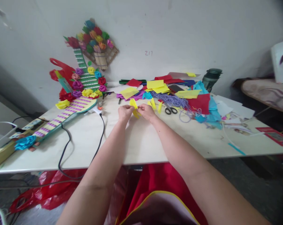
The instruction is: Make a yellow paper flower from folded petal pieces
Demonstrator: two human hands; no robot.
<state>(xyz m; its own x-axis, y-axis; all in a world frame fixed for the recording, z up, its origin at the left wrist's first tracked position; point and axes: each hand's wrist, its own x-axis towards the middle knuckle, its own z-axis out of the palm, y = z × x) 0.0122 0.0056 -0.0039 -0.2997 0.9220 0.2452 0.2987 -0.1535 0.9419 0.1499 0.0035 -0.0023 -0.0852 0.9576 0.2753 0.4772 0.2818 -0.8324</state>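
Note:
My left hand [125,112] and my right hand [146,112] meet above the middle of the table, both pinching one piece of yellow crepe paper [133,103]. Part of the paper stands up between the fingers and part hangs below them. Just right of my right hand lie small yellow paper pieces [152,103] and a single yellow strip [160,107]. A pair of scissors [171,110] with black handles rests further right. My fingertips partly hide how the held paper is folded.
Coloured paper sheets [155,85], purple yarn [166,99] and a dark bottle [211,78] stand along the back. Guitar-like boards [67,115] with paper flowers are at left. A glue gun [96,110] trails a black cable [103,134] over the front edge.

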